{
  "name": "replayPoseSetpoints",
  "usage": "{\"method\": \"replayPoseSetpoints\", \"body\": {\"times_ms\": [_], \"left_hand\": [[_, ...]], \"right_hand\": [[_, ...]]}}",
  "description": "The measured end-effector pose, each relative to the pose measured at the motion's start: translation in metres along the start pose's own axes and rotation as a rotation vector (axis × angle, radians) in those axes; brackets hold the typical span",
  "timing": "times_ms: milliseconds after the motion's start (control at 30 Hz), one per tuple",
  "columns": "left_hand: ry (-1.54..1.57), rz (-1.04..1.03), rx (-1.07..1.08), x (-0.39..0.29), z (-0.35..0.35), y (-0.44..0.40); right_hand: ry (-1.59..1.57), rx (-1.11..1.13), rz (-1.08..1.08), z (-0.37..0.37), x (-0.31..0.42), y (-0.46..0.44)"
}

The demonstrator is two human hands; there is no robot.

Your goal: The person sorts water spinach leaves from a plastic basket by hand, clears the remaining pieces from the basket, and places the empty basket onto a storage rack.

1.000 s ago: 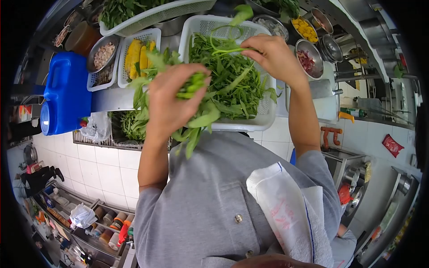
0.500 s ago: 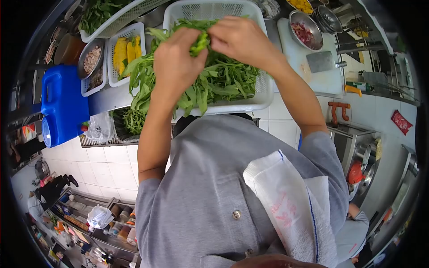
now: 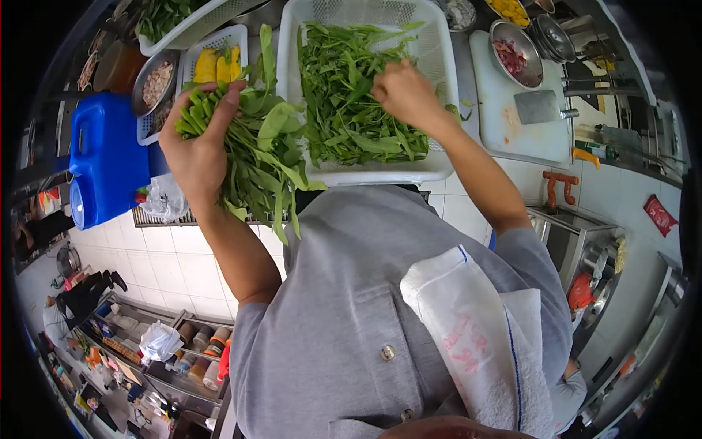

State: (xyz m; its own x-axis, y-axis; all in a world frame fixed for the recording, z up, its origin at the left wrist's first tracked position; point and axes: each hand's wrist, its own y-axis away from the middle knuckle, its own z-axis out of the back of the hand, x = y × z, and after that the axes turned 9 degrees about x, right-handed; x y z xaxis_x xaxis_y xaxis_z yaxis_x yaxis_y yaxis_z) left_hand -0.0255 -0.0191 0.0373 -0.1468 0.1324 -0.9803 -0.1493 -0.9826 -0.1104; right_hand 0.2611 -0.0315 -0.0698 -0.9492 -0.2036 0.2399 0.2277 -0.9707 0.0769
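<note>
My left hand (image 3: pixel 197 150) is closed round a bunch of water spinach (image 3: pixel 259 146), left of the white plastic basket (image 3: pixel 380 175). The cut stem ends point up past my thumb, and long leaves hang to the right and down. More loose water spinach (image 3: pixel 358 95) lies in the basket. Over the right side of that pile is my right hand (image 3: pixel 409 95), its fingers curled in at the greens. Whatever those fingertips pinch, if anything, is hidden.
A blue jerrycan (image 3: pixel 106 161) stands at left, beside a bowl of chopped meat (image 3: pixel 157 84) and a basket of yellow pieces (image 3: pixel 216 66). At right, a cleaver (image 3: pixel 537 106) and a metal bowl (image 3: pixel 515 55) rest on a cutting board (image 3: pixel 504 128).
My left hand has moved left and down with the bunch, out of the basket. My right hand has parted from it and come lower, uncovering the greens in the basket.
</note>
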Motion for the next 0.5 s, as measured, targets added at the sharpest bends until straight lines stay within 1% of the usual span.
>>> {"method": "replayPoseSetpoints", "body": {"times_ms": [67,100,167,200,267,300,367,400,467,500], "left_hand": [[0.005,0.02,-0.011,0.001,0.0,0.002],[0.011,0.035,-0.015,0.002,0.001,0.002],[-0.005,0.034,-0.018,0.004,0.005,0.004],[-0.023,0.038,-0.012,0.005,0.008,0.005],[-0.009,0.019,-0.03,0.009,0.013,0.007],[0.004,0.002,-0.035,0.01,0.015,0.007],[0.024,-0.008,-0.047,0.011,0.015,0.008],[0.041,-0.011,-0.049,0.011,0.015,0.009],[0.004,-0.002,-0.052,0.011,0.015,0.009],[-0.037,0.004,-0.061,0.012,0.014,0.008]], "right_hand": [[0.018,0.117,-0.028,-0.02,0.007,0.0],[0.022,0.118,-0.023,-0.022,0.002,-0.002],[-0.103,0.24,0.025,-0.002,-0.001,-0.01],[-0.098,0.242,0.034,0.01,-0.004,-0.009],[-0.449,-0.047,0.113,0.04,-0.012,-0.003],[-0.442,-0.046,0.123,0.055,-0.013,0.001],[-0.848,-0.025,-0.069,0.077,-0.014,0.01],[-0.841,-0.024,-0.067,0.076,-0.017,0.01],[-0.492,-0.068,-0.032,0.071,-0.021,0.013],[-0.484,-0.069,-0.028,0.073,-0.021,0.015]]}}
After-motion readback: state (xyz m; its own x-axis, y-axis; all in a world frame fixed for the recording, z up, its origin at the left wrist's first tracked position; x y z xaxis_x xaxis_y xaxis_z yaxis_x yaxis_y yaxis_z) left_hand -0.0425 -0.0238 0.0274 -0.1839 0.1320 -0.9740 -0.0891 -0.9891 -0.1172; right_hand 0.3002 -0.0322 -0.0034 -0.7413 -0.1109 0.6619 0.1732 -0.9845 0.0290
